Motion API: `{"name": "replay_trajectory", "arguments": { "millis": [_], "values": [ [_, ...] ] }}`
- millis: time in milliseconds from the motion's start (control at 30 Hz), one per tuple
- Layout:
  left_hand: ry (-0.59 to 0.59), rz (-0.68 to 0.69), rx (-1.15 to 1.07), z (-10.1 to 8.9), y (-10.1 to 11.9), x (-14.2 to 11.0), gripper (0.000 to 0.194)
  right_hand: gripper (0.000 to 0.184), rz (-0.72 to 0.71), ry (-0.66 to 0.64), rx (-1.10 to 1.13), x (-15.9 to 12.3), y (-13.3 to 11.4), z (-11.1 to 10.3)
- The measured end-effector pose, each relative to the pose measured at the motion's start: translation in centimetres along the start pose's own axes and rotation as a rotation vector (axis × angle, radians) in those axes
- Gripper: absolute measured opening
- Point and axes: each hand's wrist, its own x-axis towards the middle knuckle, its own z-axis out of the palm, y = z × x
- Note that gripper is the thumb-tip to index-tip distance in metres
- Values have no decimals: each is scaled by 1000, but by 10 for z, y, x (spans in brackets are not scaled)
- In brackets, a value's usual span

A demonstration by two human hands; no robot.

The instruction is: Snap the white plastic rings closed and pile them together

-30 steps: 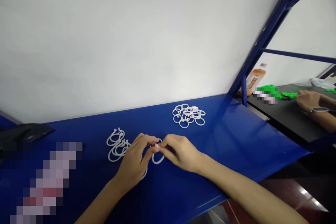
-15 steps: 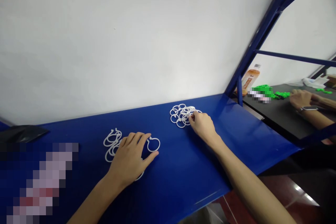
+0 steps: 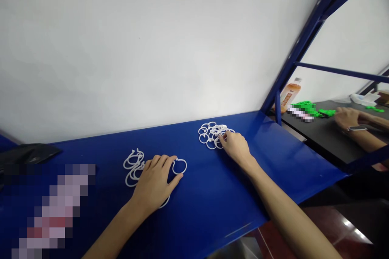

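My left hand (image 3: 156, 182) rests over white plastic rings on the blue table (image 3: 206, 206), thumb spread from the other fingers. Its index fingertip is at the knobbed end of a single white ring (image 3: 186, 166). Several open white rings (image 3: 131, 185) with small knobs lie left of this hand, and another peeks out below it. Farther right, my right hand (image 3: 235, 147) has its fingers pinched together at the near right edge of a pile of white rings (image 3: 208, 143). They appear to grip one ring there; the fingertips are partly hidden.
A black plastic bag (image 3: 33, 154) and a blurred-out item (image 3: 60, 202) lie at the left. Blue metal posts (image 3: 278, 97) rise at the right. Beyond them, a co-worker's hands (image 3: 349, 118) are over a black table (image 3: 322, 137) with green pieces (image 3: 305, 107) and a bottle (image 3: 288, 96).
The whole view has shifted slightly, moving most things a little to the right. Both hands keep nearly the same pose and place over the rings.
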Motion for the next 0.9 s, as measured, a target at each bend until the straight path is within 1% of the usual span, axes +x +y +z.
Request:
{"name": "replay_trajectory", "arguments": {
  "millis": [100,200,233,300,367,433,533,633,700,767,833,900],
  "values": [
    [11,-21,5,1,0,2,49,32,6,22,-2,-2,-2,-6],
    [12,-43,7,2,0,4,46,30,-17,94,39,-6,-5,-13],
    [16,-43,1,2,0,5,43,28,-58,120,74,-8,-7,-15],
    [33,-28,-22,1,0,5,39,23,-209,140,196,-13,-13,-17],
    [60,5,-54,1,1,5,38,19,-405,92,365,-22,-21,-15],
    [85,41,-89,0,3,4,39,19,-568,-12,514,-32,-31,-10],
    [122,81,-138,1,5,3,42,22,-708,-161,611,-47,-45,-1],
    [142,114,-204,1,7,2,40,16,-746,-216,622,-53,-51,6],
    [141,111,-277,0,9,1,39,12,-745,-213,622,-53,-52,7],
    [133,89,-357,-3,12,1,38,13,-752,-206,626,-52,-50,6],
    [125,85,-415,-7,15,2,31,14,-777,-199,635,-50,-48,6],
    [125,109,-443,-10,17,3,21,15,-820,-190,637,-50,-48,6]
  ]
}}
